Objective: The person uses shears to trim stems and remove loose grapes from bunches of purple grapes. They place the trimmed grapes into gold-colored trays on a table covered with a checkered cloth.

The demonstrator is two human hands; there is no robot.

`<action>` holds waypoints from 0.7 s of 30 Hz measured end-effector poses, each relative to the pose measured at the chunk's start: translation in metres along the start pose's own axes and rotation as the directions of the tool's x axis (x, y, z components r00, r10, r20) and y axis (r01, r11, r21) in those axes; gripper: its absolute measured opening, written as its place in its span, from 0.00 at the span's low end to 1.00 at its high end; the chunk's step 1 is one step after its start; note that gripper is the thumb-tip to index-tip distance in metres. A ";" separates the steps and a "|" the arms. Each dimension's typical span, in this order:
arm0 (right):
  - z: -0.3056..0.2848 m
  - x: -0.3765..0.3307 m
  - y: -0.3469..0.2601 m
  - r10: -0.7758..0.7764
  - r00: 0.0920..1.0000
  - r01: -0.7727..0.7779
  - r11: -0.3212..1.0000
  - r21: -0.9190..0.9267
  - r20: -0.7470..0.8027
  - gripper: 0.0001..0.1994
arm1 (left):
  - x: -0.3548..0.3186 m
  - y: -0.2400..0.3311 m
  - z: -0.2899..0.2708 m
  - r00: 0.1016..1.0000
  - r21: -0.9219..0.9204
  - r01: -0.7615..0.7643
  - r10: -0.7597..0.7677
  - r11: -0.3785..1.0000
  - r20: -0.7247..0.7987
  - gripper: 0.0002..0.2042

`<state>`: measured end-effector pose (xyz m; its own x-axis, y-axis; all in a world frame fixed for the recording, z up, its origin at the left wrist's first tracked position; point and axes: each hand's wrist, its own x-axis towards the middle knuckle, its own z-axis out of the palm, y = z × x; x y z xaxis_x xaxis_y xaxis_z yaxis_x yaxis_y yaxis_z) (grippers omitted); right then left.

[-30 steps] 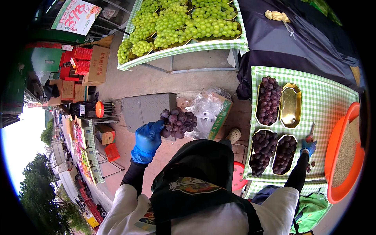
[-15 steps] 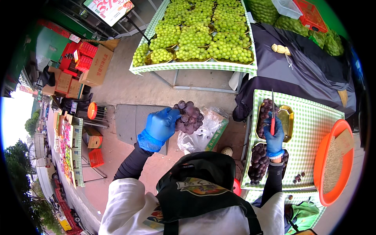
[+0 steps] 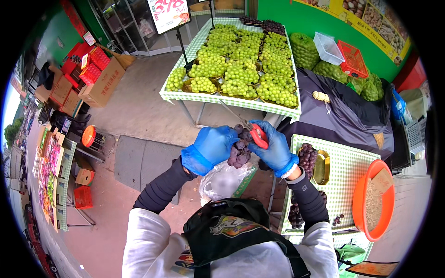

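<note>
My left hand [image 3: 211, 147], in a blue glove, holds a bunch of dark purple grapes [image 3: 238, 150] up in front of my chest. My right hand [image 3: 273, 147], also in a blue glove, grips red-handled scissors [image 3: 256, 133] whose blades point up and left at the top of the bunch. The two hands nearly touch around the grapes. Below them a clear plastic bag [image 3: 222, 180] lies open on a box.
A green-checked table [image 3: 352, 171] at my right carries gold trays of dark grapes [image 3: 307, 158] and an orange basin [image 3: 375, 199]. Ahead stands a table of green grape bunches [image 3: 236, 69]. Cardboard boxes [image 3: 104, 83] and red crates [image 3: 95, 65] stand at left.
My right hand has come from the checked table across to the bunch with the scissors. My left hand has lifted the grapes toward the middle of the view.
</note>
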<state>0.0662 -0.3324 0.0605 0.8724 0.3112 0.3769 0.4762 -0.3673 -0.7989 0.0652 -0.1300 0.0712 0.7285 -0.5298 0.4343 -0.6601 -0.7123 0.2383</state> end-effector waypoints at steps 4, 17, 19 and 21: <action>0.018 0.010 -0.012 0.068 0.992 -0.081 0.989 0.126 0.110 0.24 | -0.010 -0.015 -0.023 0.997 0.046 -0.058 0.055 0.997 0.047 0.11; 0.050 0.066 -0.080 -0.040 0.975 0.014 0.993 0.118 0.220 0.23 | -0.028 -0.054 -0.092 0.991 -0.270 0.091 -0.113 0.959 -0.070 0.07; 0.054 0.068 -0.082 -0.059 0.973 0.034 0.993 0.113 0.223 0.24 | -0.029 -0.061 -0.101 0.998 -0.128 0.053 -0.057 0.990 -0.035 0.05; 0.058 0.069 -0.077 -0.064 0.972 0.043 0.995 0.095 0.227 0.25 | -0.030 -0.068 -0.102 0.997 -0.104 0.037 -0.044 0.994 -0.066 0.05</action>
<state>0.0833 -0.2319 0.1208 0.7923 0.5249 0.3109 0.5009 -0.2688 -0.8227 0.0699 -0.0190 0.1303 0.7434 -0.4661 0.4796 -0.6478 -0.6801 0.3432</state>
